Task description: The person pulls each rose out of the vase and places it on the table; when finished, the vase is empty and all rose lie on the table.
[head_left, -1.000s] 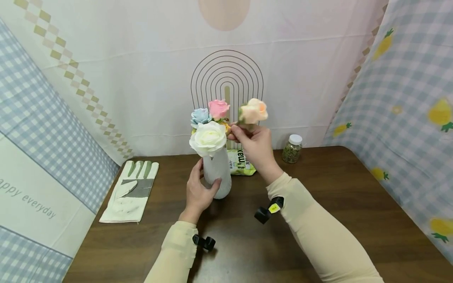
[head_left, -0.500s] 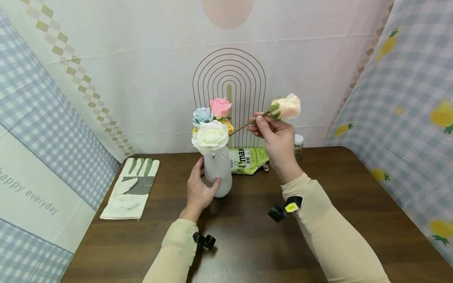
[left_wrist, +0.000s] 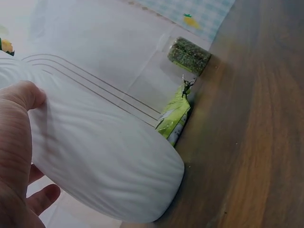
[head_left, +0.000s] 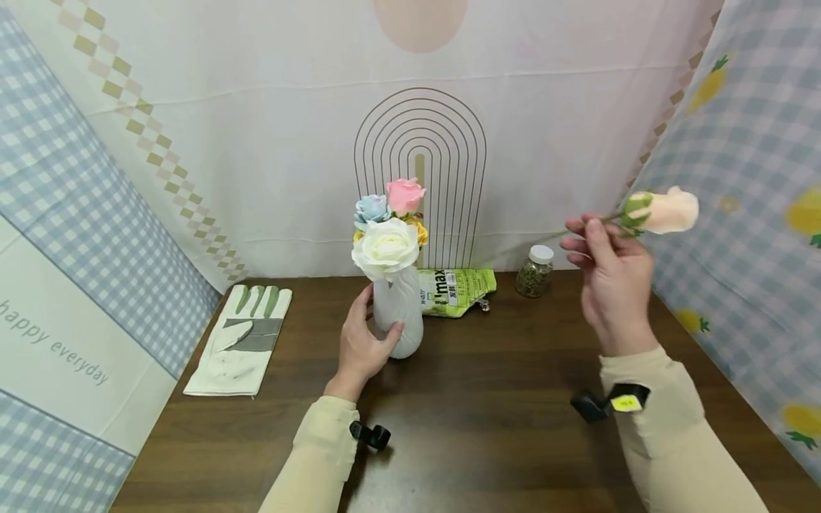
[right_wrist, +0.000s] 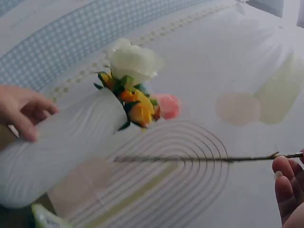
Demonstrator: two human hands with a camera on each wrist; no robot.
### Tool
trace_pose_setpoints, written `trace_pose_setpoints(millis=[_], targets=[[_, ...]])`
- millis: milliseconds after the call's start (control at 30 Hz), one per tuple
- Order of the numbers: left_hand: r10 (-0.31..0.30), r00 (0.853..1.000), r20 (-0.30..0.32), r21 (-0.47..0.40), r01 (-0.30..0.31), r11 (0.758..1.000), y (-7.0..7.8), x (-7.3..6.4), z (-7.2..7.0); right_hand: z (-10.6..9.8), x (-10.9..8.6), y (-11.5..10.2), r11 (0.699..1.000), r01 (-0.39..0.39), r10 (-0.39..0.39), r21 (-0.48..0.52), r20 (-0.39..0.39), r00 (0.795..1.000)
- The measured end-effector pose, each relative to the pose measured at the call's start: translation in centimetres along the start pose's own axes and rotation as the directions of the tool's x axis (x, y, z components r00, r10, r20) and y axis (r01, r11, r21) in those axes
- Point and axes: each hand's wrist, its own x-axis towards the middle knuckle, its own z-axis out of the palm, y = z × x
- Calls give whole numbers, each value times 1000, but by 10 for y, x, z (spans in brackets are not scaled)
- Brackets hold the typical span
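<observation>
My left hand (head_left: 364, 345) grips the side of a white ribbed vase (head_left: 399, 313) that stands upright on the table. White (head_left: 386, 246), pink (head_left: 405, 196), blue (head_left: 372, 209) and yellow artificial roses fill its mouth. Off to the right, in the air, my right hand (head_left: 612, 281) pinches a pale peach artificial rose (head_left: 663, 211) just below its bloom. The bare stem (right_wrist: 204, 159) points left toward the vase, apart from it, as the right wrist view shows. In the left wrist view the thumb lies against the vase wall (left_wrist: 104, 147).
Behind the vase lies a green packet (head_left: 458, 291) with a metal clip (head_left: 484, 305). A white-lidded jar (head_left: 535, 272) of dried green bits stands to its right. At the left of the brown table (head_left: 462, 427) lies a white and grey glove (head_left: 240, 342). Fabric hangs behind and on both sides.
My right hand has moved to the right with the peach rose, drawing its stem out of the vase. The packet and jar behind are uncovered. My left hand stays on the vase.
</observation>
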Motion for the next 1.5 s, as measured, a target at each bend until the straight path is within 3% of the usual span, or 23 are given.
trace_pose_setpoints(millis=[67,167,267,433,533,633,800,967,1167,1300,1500], targets=[[5,1000,6,13,-5,1000,0,0,-1,-21,-7,-2,999,9,-9,-39,-16,1000],[7,1000,12,31,-7,999,-1,1,-2,-55,-19,0,981,-14,6,-195,-42,999],[4,1000,12,35,-4,999,-2,1,-3,-87,-29,5,927,-63,37,-370,-79,996],[-19,1000,22,38,18,999,-3,0,-3,-134,-38,11,815,-167,80,-554,-178,981],[-32,999,29,46,31,998,-2,-1,-3,-158,-39,13,752,-239,99,-614,-253,962],[-33,999,29,52,32,998,-2,-2,-3,-182,-41,20,731,-282,101,-622,-310,945],[-22,999,26,50,20,999,0,-1,-2,-220,-49,38,697,-280,64,-660,-331,941],[-10,1000,23,49,9,999,1,1,-1,-239,-56,52,606,-283,66,-744,-307,949],[2,1000,6,30,-2,1000,0,3,-2,-250,-58,53,427,-240,138,-872,-199,970],[-7,1000,11,27,6,1000,1,3,-3,-255,-60,48,350,-207,180,-913,-151,972],[-13,1000,27,29,12,1000,0,1,-3,-262,-63,42,244,-207,205,-947,-158,966]])
